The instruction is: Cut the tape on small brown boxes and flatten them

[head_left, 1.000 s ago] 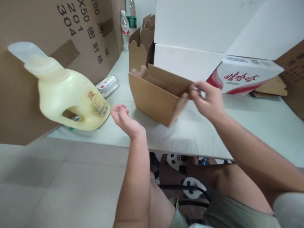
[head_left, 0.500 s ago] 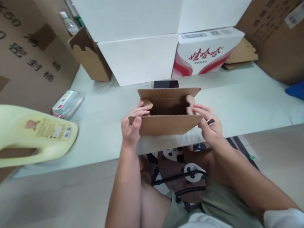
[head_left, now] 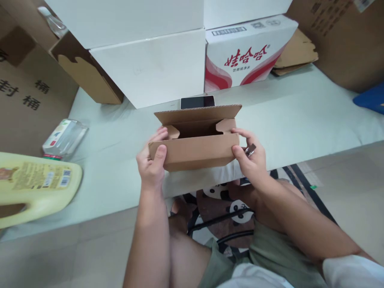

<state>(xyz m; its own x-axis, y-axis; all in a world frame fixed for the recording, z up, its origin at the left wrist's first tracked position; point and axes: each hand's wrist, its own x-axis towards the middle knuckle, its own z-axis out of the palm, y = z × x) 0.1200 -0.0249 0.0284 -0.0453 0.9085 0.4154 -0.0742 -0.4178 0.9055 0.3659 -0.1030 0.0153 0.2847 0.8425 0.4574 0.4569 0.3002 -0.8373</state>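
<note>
A small brown cardboard box (head_left: 198, 152) stands near the table's front edge, its top partly uncovered. Its back flap (head_left: 198, 115) leans up and away, while the left side flap (head_left: 173, 132) and right side flap (head_left: 225, 126) bend inward over the dark inside. My left hand (head_left: 152, 162) grips the left end, thumb on the front. On the opposite end my right hand (head_left: 252, 158) is closed with its thumb against the front corner. A small dark-tipped object (head_left: 250, 150) pokes out between its fingers; its kind cannot be made out.
Behind the box lies a dark-screened device (head_left: 197, 102). White cartons (head_left: 150, 72) and a red-and-white carton (head_left: 246, 60) line the back. To the left are a clear bottle (head_left: 65, 138), a yellow jug (head_left: 45, 188) and an open brown carton (head_left: 90, 80). A blue object (head_left: 370, 98) sits far right.
The view has turned slightly, shifting the scene left. The right side flap, blurred before, now rests bent inward. My right thumb has come onto the box's front, and the front flap sits at a different angle.
</note>
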